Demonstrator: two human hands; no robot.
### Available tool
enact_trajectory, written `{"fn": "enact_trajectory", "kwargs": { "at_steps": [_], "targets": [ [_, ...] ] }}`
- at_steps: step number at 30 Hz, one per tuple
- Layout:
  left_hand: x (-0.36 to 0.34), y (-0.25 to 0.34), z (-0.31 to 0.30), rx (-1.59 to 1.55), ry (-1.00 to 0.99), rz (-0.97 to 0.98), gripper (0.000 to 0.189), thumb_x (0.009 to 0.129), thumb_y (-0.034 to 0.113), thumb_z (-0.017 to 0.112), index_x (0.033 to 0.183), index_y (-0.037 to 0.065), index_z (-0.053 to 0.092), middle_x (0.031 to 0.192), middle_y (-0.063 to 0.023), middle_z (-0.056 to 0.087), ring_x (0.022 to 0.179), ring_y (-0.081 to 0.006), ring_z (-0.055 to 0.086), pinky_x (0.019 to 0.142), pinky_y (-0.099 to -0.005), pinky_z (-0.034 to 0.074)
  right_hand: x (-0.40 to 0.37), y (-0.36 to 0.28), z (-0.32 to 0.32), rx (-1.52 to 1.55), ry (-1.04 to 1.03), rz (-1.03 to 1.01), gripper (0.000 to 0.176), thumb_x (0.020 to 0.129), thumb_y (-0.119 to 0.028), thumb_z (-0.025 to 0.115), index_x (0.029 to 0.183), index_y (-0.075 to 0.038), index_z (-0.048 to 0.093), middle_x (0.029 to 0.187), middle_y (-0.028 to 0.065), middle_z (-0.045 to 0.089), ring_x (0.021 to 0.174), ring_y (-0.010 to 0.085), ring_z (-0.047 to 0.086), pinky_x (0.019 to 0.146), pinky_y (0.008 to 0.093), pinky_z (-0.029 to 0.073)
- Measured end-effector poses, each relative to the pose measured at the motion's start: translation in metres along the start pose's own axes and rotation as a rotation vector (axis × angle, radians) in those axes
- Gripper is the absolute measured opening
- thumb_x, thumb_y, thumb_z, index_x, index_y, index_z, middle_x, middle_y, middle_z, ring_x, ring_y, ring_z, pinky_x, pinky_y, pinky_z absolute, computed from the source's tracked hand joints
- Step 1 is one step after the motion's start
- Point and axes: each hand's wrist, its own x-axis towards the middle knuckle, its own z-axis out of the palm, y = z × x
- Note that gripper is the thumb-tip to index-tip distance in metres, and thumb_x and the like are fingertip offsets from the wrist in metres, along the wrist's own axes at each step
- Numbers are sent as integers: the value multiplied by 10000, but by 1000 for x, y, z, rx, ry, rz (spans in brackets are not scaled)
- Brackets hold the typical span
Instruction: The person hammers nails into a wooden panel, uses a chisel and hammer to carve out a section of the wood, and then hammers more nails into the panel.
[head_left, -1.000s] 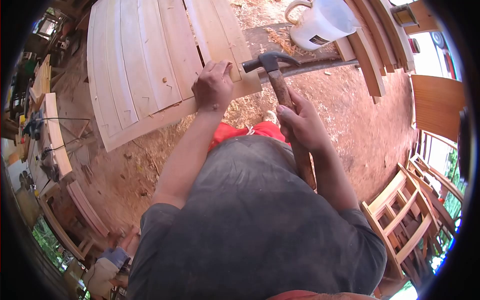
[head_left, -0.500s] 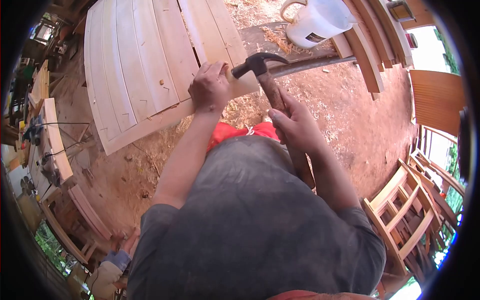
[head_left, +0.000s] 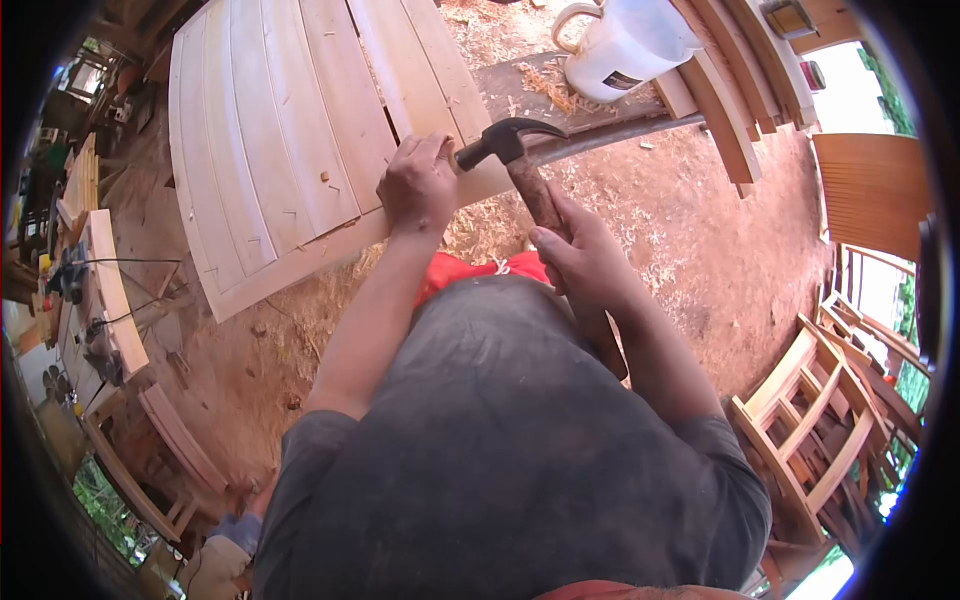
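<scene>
A claw hammer [head_left: 527, 175] with a black head and a worn wooden handle is in my right hand [head_left: 590, 250], whose fingers wrap round the handle. Its face points left, close to the fingertips of my left hand [head_left: 418, 180]. Those fingers are closed at the near right corner of a pale slatted wooden panel [head_left: 290, 130]; what they pinch, if anything, is too small to make out. Several small nails stick up from the panel, and a small wood block [head_left: 324, 176] lies on it.
A white plastic jug [head_left: 625, 50] stands on a shaving-strewn plank. Curved boards [head_left: 722, 110] are stacked at the upper right. Wooden frames [head_left: 800, 420] lean at the lower right. A workbench with tools is at the left, and another person [head_left: 222, 555] is at the lower left.
The hammer head has shifted slightly left and down, closer to my left fingertips. The whole view has moved a little.
</scene>
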Motion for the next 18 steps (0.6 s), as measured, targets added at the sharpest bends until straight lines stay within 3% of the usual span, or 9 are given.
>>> {"fn": "enact_trajectory", "kwargs": {
  "at_steps": [6, 10, 13, 16, 18],
  "targets": [
    [0, -1, 1, 48, 21, -2, 118, 947, 222, 745, 1029, 150, 790, 958, -90, 729, 854, -340, 736, 743, -465, 589, -1, -5, -3, -4, 40, -24, 687, 1022, -117, 624, 1645, -55, 341, 787, 28, 589, 588, 96, 578, 536, 303, 512],
    [1, -3, 3, 2, 2, -10, 124, 945, 230, 748, 1031, 151, 788, 950, -92, 721, 855, -348, 731, 743, -471, 587, -1, -8, 3, -112, 21, -32, 688, 1016, -128, 633, 1640, -35, 359, 929, 114, 698, 667, 168, 634, 680, 341, 554],
    [0, 0, -2, 11, -15, -24, 127, 946, 231, 744, 1035, 151, 785, 944, -93, 715, 853, -352, 728, 742, -475, 584, -3, -14, 0, -96, 76, 24, 683, 1015, -126, 634, 1636, -29, 366, 958, 133, 714, 675, 173, 634, 695, 352, 557],
    [1, 1, -2, 16, -24, -35, 131, 952, 235, 737, 1039, 149, 785, 946, -93, 715, 851, -351, 728, 743, -477, 583, 4, -3, 2, -232, 104, -68, 688, 1018, -129, 636, 1640, -27, 358, 887, 102, 686, 646, 145, 612, 634, 337, 542],
    [3, 1, 0, 2, -15, -22, 131, 952, 234, 738, 1040, 148, 784, 946, -92, 715, 846, -350, 728, 741, -475, 583, 2, -8, 4, -148, 83, -41, 689, 1020, -126, 634, 1641, -23, 353, 846, 87, 665, 630, 133, 598, 605, 333, 529]
  ]
}}
